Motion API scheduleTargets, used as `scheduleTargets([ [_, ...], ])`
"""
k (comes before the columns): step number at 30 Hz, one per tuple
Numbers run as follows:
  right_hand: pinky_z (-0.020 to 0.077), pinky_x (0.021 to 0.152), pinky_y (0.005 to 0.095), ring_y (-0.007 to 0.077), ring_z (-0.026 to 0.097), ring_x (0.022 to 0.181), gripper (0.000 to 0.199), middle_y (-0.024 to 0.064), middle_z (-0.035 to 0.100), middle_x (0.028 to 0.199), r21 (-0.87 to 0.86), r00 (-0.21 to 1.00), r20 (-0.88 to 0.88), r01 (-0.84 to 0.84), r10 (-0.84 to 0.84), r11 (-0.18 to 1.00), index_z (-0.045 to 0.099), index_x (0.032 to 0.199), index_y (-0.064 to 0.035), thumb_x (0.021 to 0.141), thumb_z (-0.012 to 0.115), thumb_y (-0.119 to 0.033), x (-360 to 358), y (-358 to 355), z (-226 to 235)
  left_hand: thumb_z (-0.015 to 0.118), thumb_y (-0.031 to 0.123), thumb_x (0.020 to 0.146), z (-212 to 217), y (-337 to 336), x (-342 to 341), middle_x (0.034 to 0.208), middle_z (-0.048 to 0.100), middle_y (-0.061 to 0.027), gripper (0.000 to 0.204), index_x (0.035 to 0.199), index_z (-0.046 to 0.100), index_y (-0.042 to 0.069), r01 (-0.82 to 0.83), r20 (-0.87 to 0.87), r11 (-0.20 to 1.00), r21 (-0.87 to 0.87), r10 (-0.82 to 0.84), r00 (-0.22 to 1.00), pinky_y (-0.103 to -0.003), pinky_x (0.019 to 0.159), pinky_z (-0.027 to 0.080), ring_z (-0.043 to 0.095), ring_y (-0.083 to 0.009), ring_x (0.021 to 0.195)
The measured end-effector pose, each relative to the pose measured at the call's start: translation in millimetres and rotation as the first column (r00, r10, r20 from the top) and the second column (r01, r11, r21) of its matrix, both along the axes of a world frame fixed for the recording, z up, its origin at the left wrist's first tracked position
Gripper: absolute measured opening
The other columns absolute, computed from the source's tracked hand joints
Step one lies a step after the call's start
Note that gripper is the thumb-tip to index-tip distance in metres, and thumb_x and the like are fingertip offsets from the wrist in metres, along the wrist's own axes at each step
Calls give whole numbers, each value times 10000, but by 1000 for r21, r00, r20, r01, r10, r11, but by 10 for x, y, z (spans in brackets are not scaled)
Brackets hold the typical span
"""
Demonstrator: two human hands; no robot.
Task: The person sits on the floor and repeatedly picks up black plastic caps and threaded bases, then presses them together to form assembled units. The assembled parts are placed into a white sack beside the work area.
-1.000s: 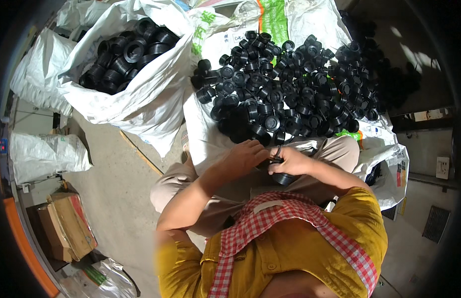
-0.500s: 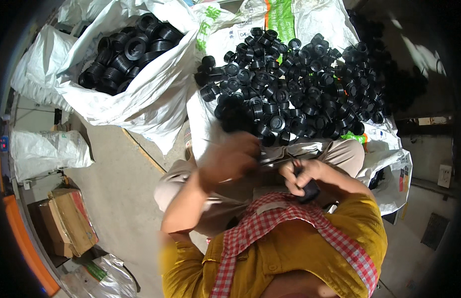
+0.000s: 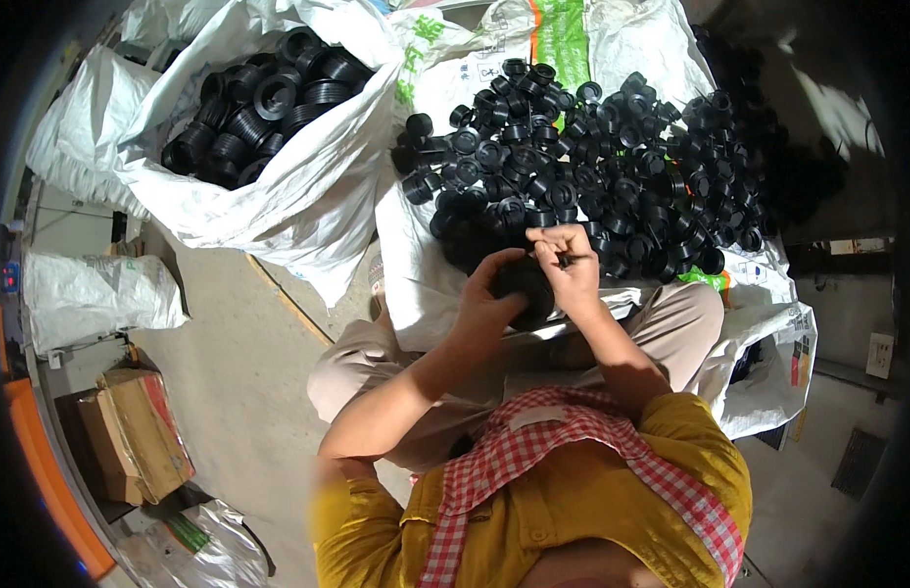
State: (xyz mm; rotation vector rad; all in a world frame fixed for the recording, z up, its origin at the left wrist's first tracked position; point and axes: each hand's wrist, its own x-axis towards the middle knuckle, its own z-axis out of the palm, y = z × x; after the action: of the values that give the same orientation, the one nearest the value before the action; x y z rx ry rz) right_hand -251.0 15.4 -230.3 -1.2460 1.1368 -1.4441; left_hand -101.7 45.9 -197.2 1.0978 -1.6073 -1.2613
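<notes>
both hands moved up to the pile | black ring [image 3: 522,284] gripped by left hand [image 3: 494,294], just left of right hand [image 3: 570,267] | thin tool [image 3: 573,260] pinched in right fingers

A concrete floor [image 3: 230,363] carries white woven sacks [image 3: 308,196], a cardboard box [image 3: 132,431] and spread sacking [image 3: 426,255] heaped with black rings [image 3: 612,176].

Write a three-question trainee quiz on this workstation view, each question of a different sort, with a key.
1. True or false: the left hand holds a black round plastic part over the lap.
2. Multiple choice: the thin dark tool is in the grip of A) the right hand, B) the left hand, C) neither.
3. Fill in: the open white woven sack at upper left holds black ____ parts.

Key: 1 true; 2 A; 3 ring-shaped.
</notes>
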Motion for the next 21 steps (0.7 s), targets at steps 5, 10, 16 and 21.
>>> scheduleTargets([
  [5,489,625,250,98,621,691,62,96,666,863,205,897,55,419,-438,884,581,956,4,906,564,-28,-227,-543,-755,645,-17,611,650,-120,238,929,515,-112,549,1155,619,54,115,391,710,-694,238,889,-431,770,439,508,-279,837],
  [10,471,880,433,356,608,1048,605,218,650,1075,409,665,-733,264,142,874,612,1145,-17,782,687,-496,-96,-727,-788,654,160,716,1652,-786,1134,1150,572,-160,432,1136,637,58,-89,82,150,-985,848,524,-374,873,434,491,-261,1022],
  [16,472,891,404,365,609,1042,663,251,638,1080,604,662,-676,249,322,757,657,1038,40,701,705,-529,-258,-781,-1032,648,155,713,1726,-838,1011,1311,476,-225,617,1307,495,93,-132,238,434,-891,695,679,-457,1043,324,391,-375,1262],
  [21,481,738,298,175,632,781,387,112,686,873,404,945,-318,213,-82,890,624,978,40,780,743,-271,-305,-269,-589,665,91,818,329,-287,347,1152,602,-145,431,1217,548,-21,-205,18,968,147,205,979,-306,823,489,600,-205,998],
])
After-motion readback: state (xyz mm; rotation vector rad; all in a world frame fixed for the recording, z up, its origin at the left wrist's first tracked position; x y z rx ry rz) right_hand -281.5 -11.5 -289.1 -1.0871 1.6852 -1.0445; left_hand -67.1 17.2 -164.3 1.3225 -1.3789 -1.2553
